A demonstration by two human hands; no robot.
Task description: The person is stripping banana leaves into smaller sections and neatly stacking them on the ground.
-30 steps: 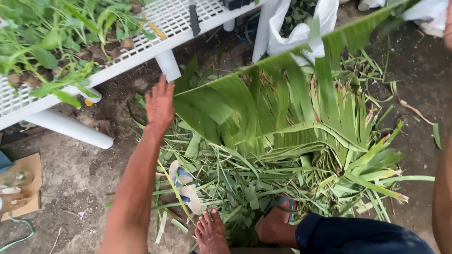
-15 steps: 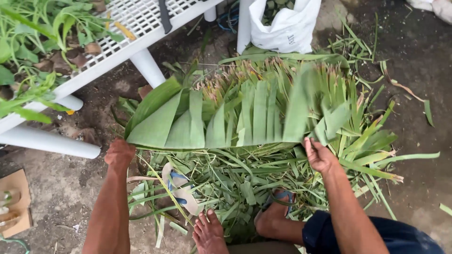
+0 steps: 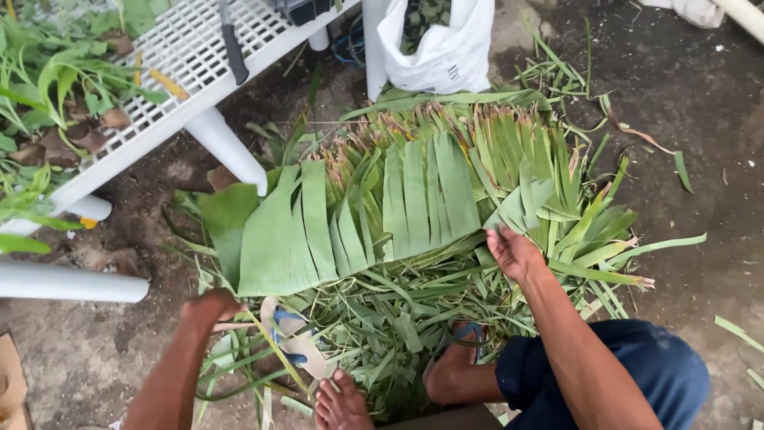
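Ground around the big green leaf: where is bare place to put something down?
Bare dirt ground lies right of the leaf pile, and a smaller patch lower left, below the white table leg. It is crowded between the left hand and right hand, where cut strips cover the ground under the large leaf.

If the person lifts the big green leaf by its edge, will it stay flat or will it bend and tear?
The big green leaf would probably flop, not stay flat: it is thin and wide, already split into strips. Those splits suggest it may tear further if pulled sideways. It looks light for its size, and the right hand touches its edge, while the left hand is near its corner.
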